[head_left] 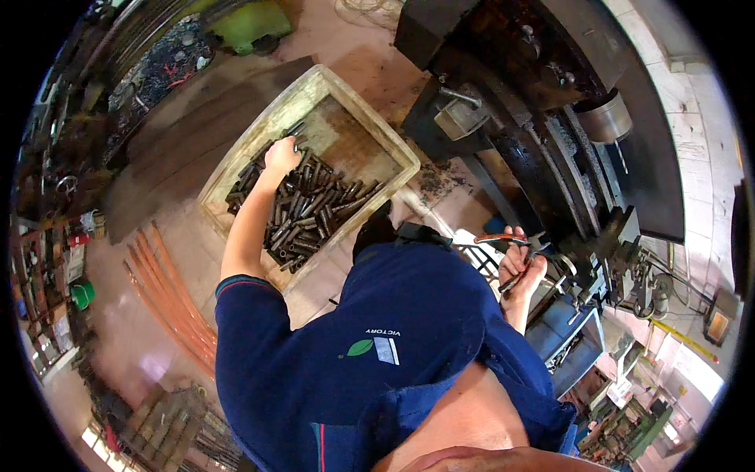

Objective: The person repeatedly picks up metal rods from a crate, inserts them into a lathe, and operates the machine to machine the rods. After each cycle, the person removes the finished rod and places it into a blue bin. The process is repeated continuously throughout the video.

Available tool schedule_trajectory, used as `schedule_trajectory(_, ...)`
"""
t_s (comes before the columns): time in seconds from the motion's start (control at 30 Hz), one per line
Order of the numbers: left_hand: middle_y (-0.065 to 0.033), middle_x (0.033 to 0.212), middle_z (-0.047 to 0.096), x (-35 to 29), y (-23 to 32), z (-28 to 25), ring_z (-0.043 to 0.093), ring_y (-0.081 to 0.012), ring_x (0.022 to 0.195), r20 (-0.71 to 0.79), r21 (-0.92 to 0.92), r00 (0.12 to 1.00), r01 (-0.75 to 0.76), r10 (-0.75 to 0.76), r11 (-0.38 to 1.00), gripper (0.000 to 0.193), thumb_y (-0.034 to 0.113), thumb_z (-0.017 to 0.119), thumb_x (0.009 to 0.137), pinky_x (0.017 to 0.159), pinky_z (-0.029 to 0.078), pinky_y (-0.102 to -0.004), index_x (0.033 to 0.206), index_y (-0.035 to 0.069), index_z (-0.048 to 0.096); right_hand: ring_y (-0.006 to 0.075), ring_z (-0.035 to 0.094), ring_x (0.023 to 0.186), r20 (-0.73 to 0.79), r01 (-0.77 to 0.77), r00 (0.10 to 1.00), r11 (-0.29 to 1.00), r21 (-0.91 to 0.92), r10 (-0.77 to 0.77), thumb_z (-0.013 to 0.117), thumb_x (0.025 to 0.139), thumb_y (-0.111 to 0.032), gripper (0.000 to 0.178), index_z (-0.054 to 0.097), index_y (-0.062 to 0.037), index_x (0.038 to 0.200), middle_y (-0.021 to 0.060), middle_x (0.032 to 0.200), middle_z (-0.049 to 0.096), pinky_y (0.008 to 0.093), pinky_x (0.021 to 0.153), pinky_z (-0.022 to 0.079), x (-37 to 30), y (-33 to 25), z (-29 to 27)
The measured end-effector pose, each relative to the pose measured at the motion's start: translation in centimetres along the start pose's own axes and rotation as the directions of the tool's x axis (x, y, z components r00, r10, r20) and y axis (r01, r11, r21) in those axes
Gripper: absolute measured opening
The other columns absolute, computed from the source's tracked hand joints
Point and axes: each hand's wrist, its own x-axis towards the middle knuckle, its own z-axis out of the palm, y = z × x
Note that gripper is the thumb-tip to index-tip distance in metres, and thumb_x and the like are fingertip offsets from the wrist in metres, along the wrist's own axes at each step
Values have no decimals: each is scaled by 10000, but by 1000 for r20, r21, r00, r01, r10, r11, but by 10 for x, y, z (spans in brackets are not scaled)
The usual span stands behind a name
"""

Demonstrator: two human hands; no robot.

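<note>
My left arm reaches out over a large pale bin (pixel 366 118) with a worn, stained rim. Inside it lies a heap of short dark metal tubes (pixel 303 208), jumbled at various angles. At the top of the heap my left hand (pixel 283 156) is closed, its fingers round a metal tube (pixel 296 130) that is partly hidden. On the other side, beside the machine, my right hand (pixel 521 275) grips pliers (pixel 499 237) with a curved red handle. The pliers' jaws are hard to make out against the machine parts.
A dark, greasy machine (pixel 543 134) with slide rails and a metal cup (pixel 605 118) fills the right side. Below it stands a blue tray (pixel 570 346). Long copper-coloured bars (pixel 169 291) lie on the floor at left. A green container (pixel 252 27) is at the back.
</note>
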Motion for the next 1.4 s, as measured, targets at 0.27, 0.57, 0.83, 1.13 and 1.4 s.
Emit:
schedule_trajectory(0.27,-159,879,633,30,-3,29,621,-308,842,119,295,985,-152,122,943,179,119,557,709,713,499,-403,855,48,632,39,335,440,-129,-15,992,1000,-20,12,459,769,-368,598,430,80,1162,241,1191,471,156,402,319,-9,5,-7)
schedule_trajectory(0.57,-187,851,626,-10,3,-5,603,-338,831,-3,256,998,-59,62,965,185,149,572,706,726,488,-414,834,17,595,42,318,445,-50,-43,998,999,12,44,465,793,-338,546,425,62,1162,242,1151,492,165,399,301,0,-12,-34)
schedule_trajectory(0.83,-108,575,574,-63,78,-79,562,-181,432,-7,-977,999,3,-45,214,175,141,600,780,377,423,-240,824,-20,546,43,286,414,217,-29,973,968,-248,85,549,815,-291,377,491,-36,1087,203,1091,555,182,353,246,16,-35,-23)
schedule_trajectory(1.13,-116,640,606,-123,293,-109,599,-202,519,-55,-995,858,-5,511,-97,171,86,588,818,467,482,-291,920,-51,596,107,463,578,247,87,943,554,-828,221,557,650,-106,198,567,-4,820,52,757,567,254,521,374,7,-34,50)
schedule_trajectory(1.4,-101,647,612,-139,352,-91,593,-160,534,49,-995,718,-23,694,94,190,109,614,818,489,480,-249,890,-68,609,164,486,617,260,204,964,467,-861,57,619,578,-189,248,532,8,701,73,630,523,297,561,391,-2,-38,26)
